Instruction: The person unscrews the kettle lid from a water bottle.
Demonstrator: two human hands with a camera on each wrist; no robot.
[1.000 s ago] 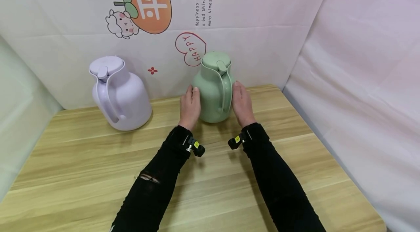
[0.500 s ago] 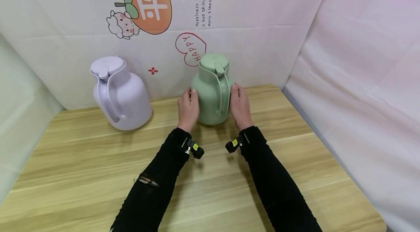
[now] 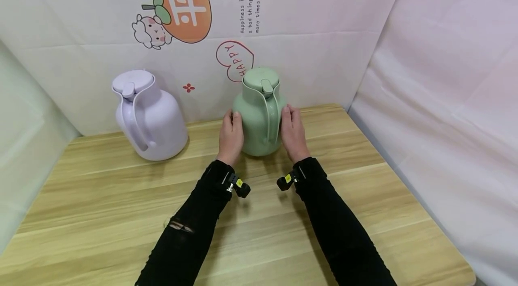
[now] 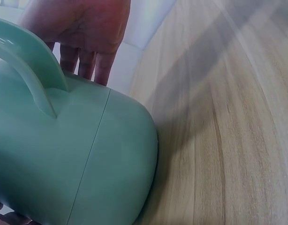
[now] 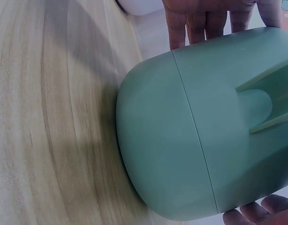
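Observation:
A green pitcher stands on the table near the wall, its lidded top up and its handle facing me. My left hand presses its left side, and my right hand lies against its right side. Both hands point forward with fingers fairly straight along the body; the far fingertips are partly hidden. From the left wrist, the pitcher's body and base fill the view, with the right hand across it. The right wrist view has the left hand at the top and right fingertips at the lower edge.
A lilac pitcher of the same shape stands to the left on the wooden table. Behind both is a printed cloth wall. White cloth hangs along the right side, past the table's edge.
The green pitcher has shifted slightly left and toward me, between both hands, which moved along with it. The lilac pitcher stays in place.

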